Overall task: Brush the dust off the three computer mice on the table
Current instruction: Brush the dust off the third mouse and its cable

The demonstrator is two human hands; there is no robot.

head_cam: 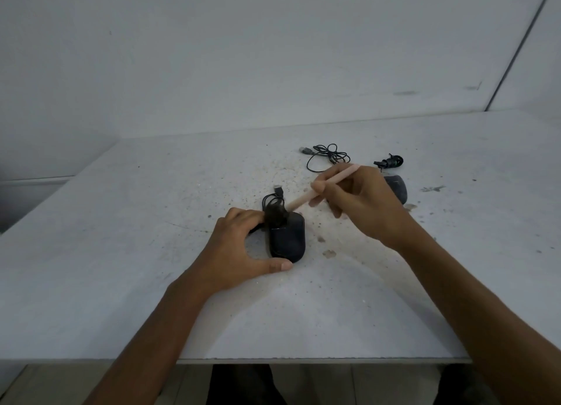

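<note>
A black wired mouse (288, 237) lies near the middle of the white table (121, 268). My left hand (239, 249) grips it, fingers on its left side and thumb at its near end. My right hand (361, 201) holds a pale pink brush (306, 198) like a pen, and the dark bristles (277, 212) touch the mouse's far end beside its bundled cable. A second black mouse (397, 187) shows partly behind my right hand, with a bundled cable (391, 161) beyond it. A third mouse is not visible; only a loose cable with a USB plug (326, 155) lies further back.
Dust and grit (282, 174) speckle the table around the mice, with darker smudges (431, 189) to the right. A plain wall stands behind the table. The table's front edge (303, 359) runs close to me, with tiled floor below.
</note>
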